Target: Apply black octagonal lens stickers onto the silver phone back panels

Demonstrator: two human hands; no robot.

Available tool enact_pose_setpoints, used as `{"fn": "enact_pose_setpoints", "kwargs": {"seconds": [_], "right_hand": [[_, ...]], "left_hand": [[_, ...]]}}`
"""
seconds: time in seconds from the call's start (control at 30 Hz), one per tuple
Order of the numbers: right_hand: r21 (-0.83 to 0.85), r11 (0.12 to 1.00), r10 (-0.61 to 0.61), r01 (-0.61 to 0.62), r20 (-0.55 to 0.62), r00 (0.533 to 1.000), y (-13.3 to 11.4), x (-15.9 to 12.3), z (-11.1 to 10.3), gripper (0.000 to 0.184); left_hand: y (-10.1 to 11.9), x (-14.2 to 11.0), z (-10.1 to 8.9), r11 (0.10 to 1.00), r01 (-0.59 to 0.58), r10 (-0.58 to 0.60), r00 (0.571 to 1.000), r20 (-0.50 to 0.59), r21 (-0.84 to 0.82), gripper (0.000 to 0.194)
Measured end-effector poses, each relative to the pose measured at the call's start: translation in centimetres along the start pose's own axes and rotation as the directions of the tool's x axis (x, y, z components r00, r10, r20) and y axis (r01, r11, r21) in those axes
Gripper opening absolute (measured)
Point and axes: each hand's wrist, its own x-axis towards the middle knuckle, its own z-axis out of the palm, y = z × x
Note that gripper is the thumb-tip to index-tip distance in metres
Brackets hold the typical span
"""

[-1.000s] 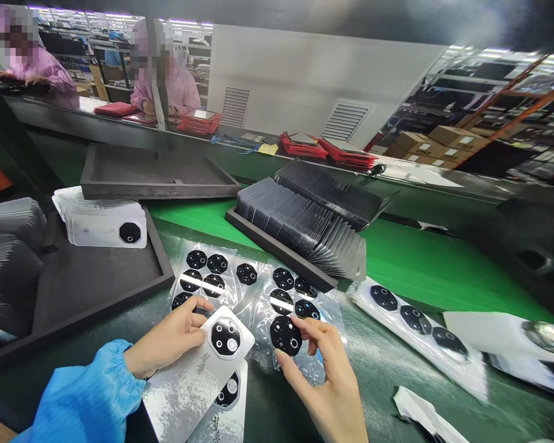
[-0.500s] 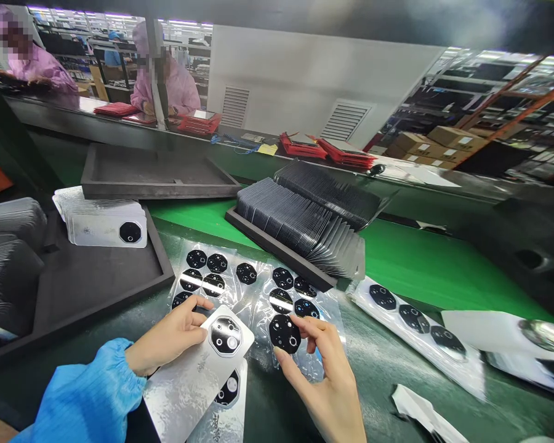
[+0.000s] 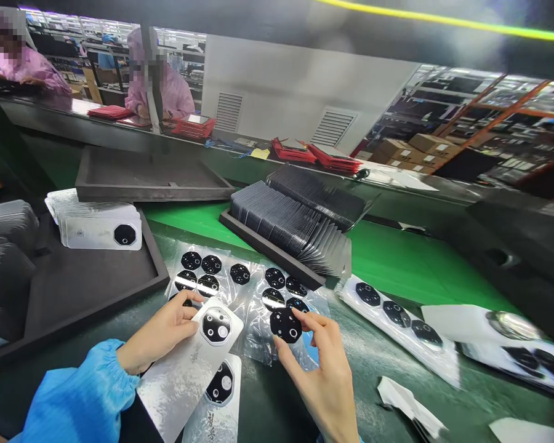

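Observation:
My left hand (image 3: 166, 329) is closed on the edge of a silver phone back cover (image 3: 180, 381), tilted, with an octagonal black camera lens cover (image 3: 216, 325) at its upper end. Beneath it, a second silver phone back cover (image 3: 224, 424) lies partly hidden. Between the thumb and fingertips of my right hand (image 3: 321, 363) is a loose black octagonal lens cover (image 3: 286, 325) with small round holes. It is held above a clear plastic sheet (image 3: 253, 347) bearing several similar lens covers.
At left, a dark tray (image 3: 96, 271) carries fanned silver covers (image 3: 96, 227). A rack of thin dark panels (image 3: 277, 215) stands behind the sheet. Bagged lens covers (image 3: 397, 314) and a torn white wrapper (image 3: 409, 400) lie to the right. Two people in pink work across the partition.
The scene has shifted slightly left in view. My right hand has raised the loose lens cover a little and drawn it right. My left hand still holds the phone back cover.

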Motion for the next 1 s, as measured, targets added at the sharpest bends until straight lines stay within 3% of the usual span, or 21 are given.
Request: {"fn": "enact_pose_setpoints", "kwargs": {"seconds": [0.23,0.33,0.47,0.7,0.8,0.87,0.93,1.0], "right_hand": [[-0.024,1.000,-0.007,0.007,-0.015,1.000,0.5,0.2,0.1,0.037],[0.004,1.000,0.024,-0.025,0.110,0.994,1.0,0.6,0.4,0.034],[0.056,0.996,0.042,-0.067,0.366,0.930,1.7,1.0,1.1,0.034],[-0.040,0.998,0.054,-0.040,0.445,0.894,0.9,1.3,1.3,0.045],[-0.045,0.998,0.053,-0.038,0.419,0.906,0.7,1.4,0.4,0.054],[-0.043,0.998,0.063,-0.052,0.342,0.938,1.5,1.1,-1.1,0.047],[-0.084,0.991,0.119,-0.103,0.205,0.972,3.1,0.4,-3.6,0.038],[-0.190,0.959,0.222,-0.212,0.031,0.975,5.5,-1.0,-6.5,0.042]], "left_hand": [[1.7,-0.5,-1.1,0.996,-0.090,0.092,0.980,-0.178,0.022,0.042],[1.8,-0.6,-1.4,0.995,-0.096,0.099,0.970,-0.222,0.027,0.043],[1.5,-0.6,-1.0,0.994,-0.106,0.107,0.975,-0.197,0.017,0.044],[1.4,-0.7,0.2,0.993,-0.107,0.114,0.980,-0.162,0.050,0.050],[1.3,-0.7,0.4,0.990,-0.109,0.125,0.973,-0.194,0.092,0.056],[1.2,-0.6,0.5,0.986,-0.117,0.142,0.965,-0.220,0.122,0.058],[1.1,-0.7,0.5,0.982,-0.130,0.160,0.958,-0.236,0.139,0.059],[1.0,-0.7,0.5,0.981,-0.134,0.165,0.959,-0.232,0.142,0.058]]}}
